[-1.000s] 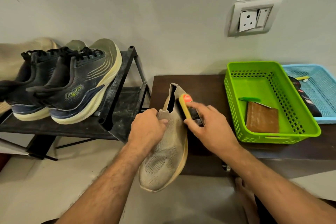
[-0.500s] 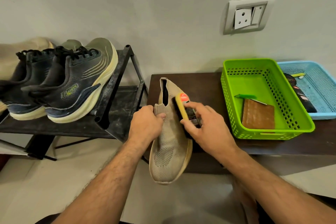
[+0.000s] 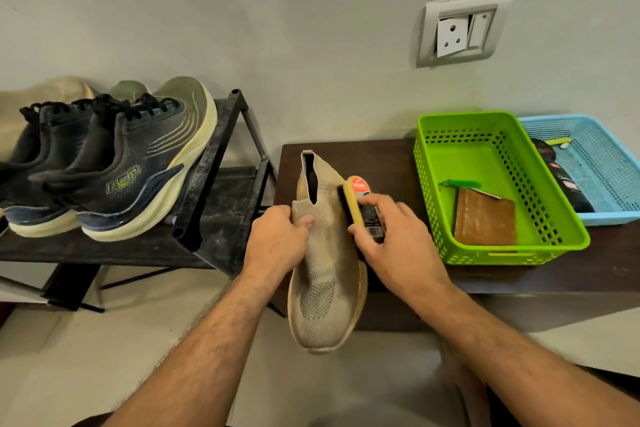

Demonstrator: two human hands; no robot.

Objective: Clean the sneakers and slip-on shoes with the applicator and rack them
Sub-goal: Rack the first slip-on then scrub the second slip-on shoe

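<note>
Two hands share the work: our left hand (image 3: pixel 277 239) grips the beige knit slip-on shoe (image 3: pixel 323 263) at its collar, steadying it above the dark wooden counter (image 3: pixel 381 163), while our right hand (image 3: pixel 391 239) presses the yellow-backed applicator (image 3: pixel 356 204) against its side. Two dark lace-up sneakers (image 3: pixel 114 163) sit racked on the black metal shoe rack (image 3: pixel 214 163).

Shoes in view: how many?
3 clear: two dark sneakers side by side on the rack, one beige slip-on gripped by the left hand. A beige shape behind the sneakers may be another.
</note>
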